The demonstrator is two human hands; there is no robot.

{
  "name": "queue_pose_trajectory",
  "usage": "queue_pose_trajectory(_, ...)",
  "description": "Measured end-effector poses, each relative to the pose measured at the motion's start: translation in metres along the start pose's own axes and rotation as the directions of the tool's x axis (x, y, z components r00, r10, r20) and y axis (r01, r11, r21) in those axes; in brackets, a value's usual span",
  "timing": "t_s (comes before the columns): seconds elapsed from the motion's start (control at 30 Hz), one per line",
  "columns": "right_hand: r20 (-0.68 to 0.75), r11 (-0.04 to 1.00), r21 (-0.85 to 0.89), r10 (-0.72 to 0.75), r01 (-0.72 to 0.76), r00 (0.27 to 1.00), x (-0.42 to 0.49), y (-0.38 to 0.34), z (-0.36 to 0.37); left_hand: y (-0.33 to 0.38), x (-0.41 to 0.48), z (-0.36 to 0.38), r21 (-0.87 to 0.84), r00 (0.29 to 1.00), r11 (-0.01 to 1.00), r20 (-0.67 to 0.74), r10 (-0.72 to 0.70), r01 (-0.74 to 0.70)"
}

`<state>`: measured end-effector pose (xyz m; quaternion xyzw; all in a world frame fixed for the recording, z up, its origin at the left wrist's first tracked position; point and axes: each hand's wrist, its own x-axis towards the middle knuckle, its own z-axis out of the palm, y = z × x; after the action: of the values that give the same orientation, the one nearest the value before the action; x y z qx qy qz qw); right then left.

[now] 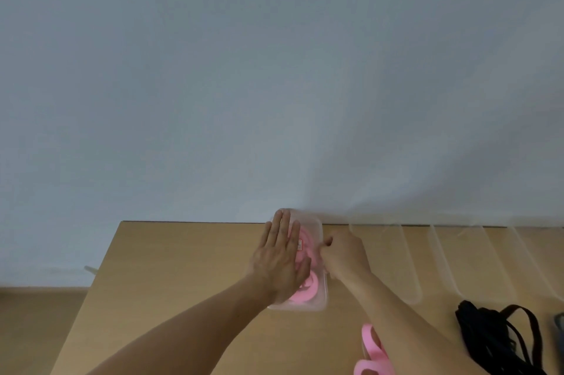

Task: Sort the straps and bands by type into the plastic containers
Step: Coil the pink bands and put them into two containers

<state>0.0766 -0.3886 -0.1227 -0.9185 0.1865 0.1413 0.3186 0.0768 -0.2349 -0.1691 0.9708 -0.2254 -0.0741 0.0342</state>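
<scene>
The only marking is a small white and red label [299,245] on the clear container [321,298] just below the middle of the frame, and it is too blurred for you to read. Your left hand [280,258] lies flat on top of that container, fingers straight and close together, pointing toward the wall, holding nothing. Your right hand [345,255] sits at the container's right rim with its fingers curled in tight against the edge; the blur does not let you tell whether they pinch the rim or merely press it. Inside the container, coiled pink bands [308,286] show through the plastic beside your left palm. The container stands on the wooden table [183,267], near its far edge. To its right, more clear containers [409,267] lie side by side. A loose pink band [370,344] curls at bottom centre-right, and tangled black straps [494,335] fill the lower right corner.
</scene>
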Motion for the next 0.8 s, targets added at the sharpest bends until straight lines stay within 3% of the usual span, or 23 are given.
queue_pose_trajectory(0.13, 0.017, 0.999, -0.007, -0.035, 0.035, 0.999, 0.005, 0.0, 0.0, 0.0, 0.002, 0.001, 0.004, 0.999, 0.999, -0.009, 0.032, -0.032)
queue_pose_trajectory(0.33, -0.086, 0.95, -0.082, -0.308, 0.302, 0.947, 0.01, 0.001, -0.003, 0.001, 0.001, 0.003, 0.005, 0.999, 1.0, -0.032, 0.008, -0.007)
queue_pose_trajectory(0.43, -0.083, 0.945, -0.132, -0.311, 0.299, 0.947, 0.015, 0.004, 0.003, -0.001, 0.001, 0.005, 0.012, 0.999, 1.0, -0.053, 0.011, -0.011)
queue_pose_trajectory(0.6, -0.117, 0.945, -0.044, -0.326, 0.323, 0.938, -0.003, -0.001, 0.002, -0.001, 0.001, 0.0, -0.019, 0.997, 0.999, -0.075, 0.025, -0.026)
queue_pose_trajectory(0.7, -0.039, 0.943, -0.01, -0.333, 0.333, 0.942, -0.03, 0.004, -0.006, 0.001, 0.0, 0.001, -0.036, 0.993, 0.996, -0.084, 0.084, -0.087)
queue_pose_trajectory(0.8, 0.015, 0.951, 0.016, -0.31, 0.309, 0.951, -0.05, 0.014, -0.006, 0.005, -0.005, -0.002, -0.066, 0.998, 0.997, -0.06, 0.036, -0.04)
